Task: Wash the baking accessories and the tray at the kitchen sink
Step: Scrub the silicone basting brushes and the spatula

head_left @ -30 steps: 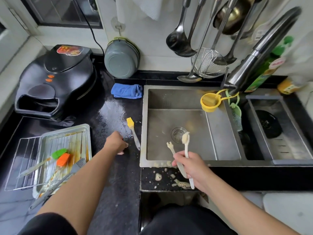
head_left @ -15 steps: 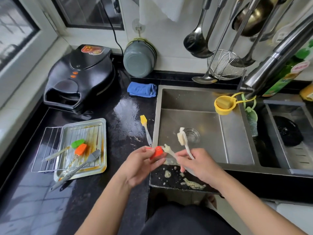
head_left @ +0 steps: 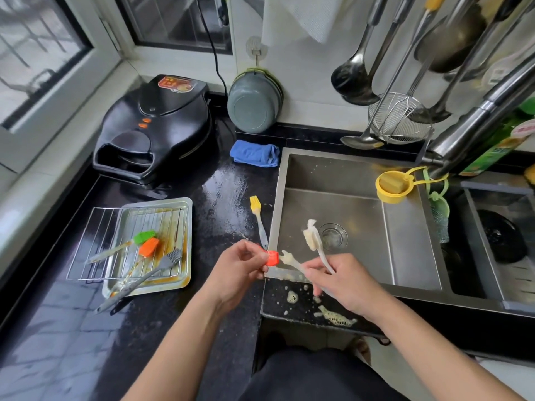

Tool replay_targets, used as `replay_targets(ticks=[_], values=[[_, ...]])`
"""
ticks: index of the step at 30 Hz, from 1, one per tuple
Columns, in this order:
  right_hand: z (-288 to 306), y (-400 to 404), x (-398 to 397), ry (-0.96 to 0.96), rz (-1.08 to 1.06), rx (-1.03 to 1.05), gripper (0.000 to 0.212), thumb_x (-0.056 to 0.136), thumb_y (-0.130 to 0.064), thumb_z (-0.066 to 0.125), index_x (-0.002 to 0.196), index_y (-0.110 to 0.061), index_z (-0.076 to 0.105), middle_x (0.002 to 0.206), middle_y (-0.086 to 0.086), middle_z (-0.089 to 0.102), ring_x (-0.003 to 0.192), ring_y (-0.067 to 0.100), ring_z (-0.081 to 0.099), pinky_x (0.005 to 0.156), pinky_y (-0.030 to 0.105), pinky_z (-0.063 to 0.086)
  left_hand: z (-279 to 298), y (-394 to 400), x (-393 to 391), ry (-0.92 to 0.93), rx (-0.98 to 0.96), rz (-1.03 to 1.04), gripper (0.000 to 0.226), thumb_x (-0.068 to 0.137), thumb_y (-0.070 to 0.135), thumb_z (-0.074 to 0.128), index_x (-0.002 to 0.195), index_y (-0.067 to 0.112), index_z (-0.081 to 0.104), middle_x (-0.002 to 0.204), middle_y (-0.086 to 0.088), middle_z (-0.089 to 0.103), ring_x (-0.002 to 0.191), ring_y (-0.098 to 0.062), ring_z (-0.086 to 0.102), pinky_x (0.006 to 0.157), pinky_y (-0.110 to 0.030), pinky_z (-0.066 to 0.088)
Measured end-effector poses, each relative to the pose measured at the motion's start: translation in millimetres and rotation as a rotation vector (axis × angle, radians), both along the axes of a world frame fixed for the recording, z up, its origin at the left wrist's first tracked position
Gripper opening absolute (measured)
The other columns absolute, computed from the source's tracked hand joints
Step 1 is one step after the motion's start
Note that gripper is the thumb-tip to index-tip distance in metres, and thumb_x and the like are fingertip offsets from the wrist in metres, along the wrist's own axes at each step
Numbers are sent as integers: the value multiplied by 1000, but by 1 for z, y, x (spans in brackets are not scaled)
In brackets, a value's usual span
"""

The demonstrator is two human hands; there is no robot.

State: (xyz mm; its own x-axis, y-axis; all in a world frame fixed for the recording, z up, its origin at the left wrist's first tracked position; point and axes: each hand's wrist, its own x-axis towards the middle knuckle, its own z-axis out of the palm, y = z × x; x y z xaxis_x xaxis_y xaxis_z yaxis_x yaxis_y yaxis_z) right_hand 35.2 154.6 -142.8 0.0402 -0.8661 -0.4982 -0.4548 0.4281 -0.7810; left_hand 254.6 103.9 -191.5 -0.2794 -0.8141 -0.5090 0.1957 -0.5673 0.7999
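Change noted: a second ago the left hand [head_left: 237, 267] was out on the worktop [head_left: 162, 328] beside the yellow brush [head_left: 258, 224]. It is now back at the sink's near-left corner, pinching a small red brush head [head_left: 272, 258] between thumb and fingertips. The right hand [head_left: 344, 285] has kept its grip throughout, curled round two pale handles: a bare brush handle [head_left: 291, 261] whose forked tip points at the red head, just short of it, and a foamy cleaning brush [head_left: 312, 237] angled up over the basin.

Judgement: the red head has been picked up to be refitted onto its handle, so this accessory looks about done; the bulk of the washing remains.

Task items: sink [head_left: 362, 180] at 3 o'clock of the hands. The tray [head_left: 185, 244], greasy, lies at 9 o'clock on the worktop, with a wire rack [head_left: 86, 241] on it carrying green [head_left: 144, 236], orange [head_left: 149, 246] and grey [head_left: 172, 257] brushes, all unwashed by the look of them.

Surroundings: black electric griddle [head_left: 156, 125] at 11 o'clock, blue cloth [head_left: 254, 153] at 12, faucet [head_left: 477, 123] and yellow sponge holder [head_left: 392, 183] at 2. Foam spots [head_left: 335, 316] on the front ledge.

Obstructions: none between head and handle. Wet, soapy fingers may slip on the small part.
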Motion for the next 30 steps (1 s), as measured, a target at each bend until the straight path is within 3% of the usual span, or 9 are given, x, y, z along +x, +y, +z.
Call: replay_targets(ticks=[4, 7, 10, 14, 20, 30], values=[[2, 1, 0, -9, -26, -11, 15, 97, -28, 65, 90, -30, 77, 68, 3, 72, 87, 25, 68, 92, 31, 49, 1, -4, 4, -52, -30, -14, 13, 94, -7, 63, 87, 2, 57, 78, -14, 62, 64, -14, 59, 57, -21, 49], [1, 2, 3, 4, 1, 6, 13, 97, -27, 65, 94, -29, 78, 65, 1, 71, 71, 19, 63, 87, 33, 51, 1, -3, 4, -86, -51, -47, 12, 93, -6, 65, 88, 1, 58, 80, -17, 63, 65, -15, 59, 58, -22, 50], [0, 3, 5, 25, 22, 16, 13, 97, -27, 66, 95, -28, 78, 61, -1, 68, 61, 4, 55, 76, 26, 48, 3, -3, 4, -127, -80, -79, 10, 93, -6, 66, 89, 0, 59, 78, -16, 65, 65, -16, 59, 60, -24, 49], [2, 5, 4, 44, 55, 36, 11, 97, -25, 67, 94, -24, 78, 60, -1, 67, 59, 2, 54, 66, 15, 44, 5, -2, 5, -144, -76, -74, 9, 93, -7, 66, 91, -1, 59, 78, -17, 63, 64, -16, 57, 61, -26, 49], [4, 4, 2, 40, 62, 52, 12, 97, -27, 67, 95, -21, 77, 57, -1, 64, 68, 10, 62, 88, 33, 53, 8, 0, 2, -117, -38, -63, 6, 94, -7, 64, 95, -3, 60, 78, -15, 63, 61, -14, 58, 58, -23, 51], [4, 5, 2, 24, 61, 37, 13, 97, -26, 67, 95, -18, 77, 56, -2, 63, 63, 8, 56, 81, 32, 52, 13, 0, -2, -191, -55, -63, 6, 94, -8, 64, 93, -3, 59, 77, -16, 64, 58, -12, 58, 57, -23, 52]])
